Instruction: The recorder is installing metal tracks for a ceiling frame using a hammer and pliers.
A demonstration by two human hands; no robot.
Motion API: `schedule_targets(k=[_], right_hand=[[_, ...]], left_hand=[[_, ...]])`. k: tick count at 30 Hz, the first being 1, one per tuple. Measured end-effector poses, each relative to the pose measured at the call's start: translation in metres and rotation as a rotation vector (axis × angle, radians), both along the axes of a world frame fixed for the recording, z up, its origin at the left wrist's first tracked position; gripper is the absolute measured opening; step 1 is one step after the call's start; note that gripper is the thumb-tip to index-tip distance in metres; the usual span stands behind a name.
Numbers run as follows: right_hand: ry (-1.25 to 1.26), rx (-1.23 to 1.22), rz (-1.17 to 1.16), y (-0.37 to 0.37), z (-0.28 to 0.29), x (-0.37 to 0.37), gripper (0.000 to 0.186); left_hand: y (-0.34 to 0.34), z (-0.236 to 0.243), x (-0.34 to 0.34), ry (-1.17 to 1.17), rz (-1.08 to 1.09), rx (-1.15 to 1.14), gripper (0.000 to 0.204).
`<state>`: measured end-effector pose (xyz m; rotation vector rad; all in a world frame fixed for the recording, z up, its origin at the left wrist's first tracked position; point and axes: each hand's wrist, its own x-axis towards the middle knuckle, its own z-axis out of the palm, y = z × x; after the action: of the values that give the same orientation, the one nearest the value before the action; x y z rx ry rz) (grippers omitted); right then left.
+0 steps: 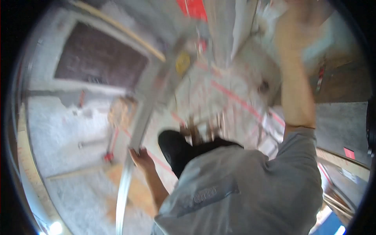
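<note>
Head view: left hand [144, 161] gripped a long silvery metal bar [141, 127], probably steadying it, couldn't tell with blurry right hand [304, 22].

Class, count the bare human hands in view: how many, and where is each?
2. The bare left hand grips the long silver metal bar, left of centre; the bare right hand is at the upper right, badly blurred. No other hand shows.
</note>
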<state>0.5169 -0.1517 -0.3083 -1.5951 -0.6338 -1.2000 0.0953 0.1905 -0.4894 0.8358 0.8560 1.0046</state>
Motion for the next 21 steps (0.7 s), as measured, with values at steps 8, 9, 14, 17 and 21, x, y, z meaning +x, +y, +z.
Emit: schedule_targets(k=[8,9,14,17,21], right_hand=[[1.368,-1.577,0.705,0.026,-0.561,-0.198,0.048],[1.284,-1.623,0.687,0.034,-0.577,-0.22,0.048],[1.547,-1.405,0.577,0.087,-0.629,-0.289,0.043],[1.638,-1.645,0.466,0.098,-0.649,-0.305,0.023],[1.282,-1.413,0.671,0.09,-0.632,-0.295,0.02]], left_hand=[[0.007,-0.03,-0.043,0.066,-0.066,-0.188,0.017],[0.009,-0.03,-0.046,0.026,-0.056,-0.254,0.018],[0.021,-0.028,-0.042,0.054,-0.046,-0.272,0.019],[0.04,-0.025,-0.029,0.066,-0.046,-0.266,0.02],[0.069,-0.017,-0.034,0.039,-0.03,-0.242,0.019]])
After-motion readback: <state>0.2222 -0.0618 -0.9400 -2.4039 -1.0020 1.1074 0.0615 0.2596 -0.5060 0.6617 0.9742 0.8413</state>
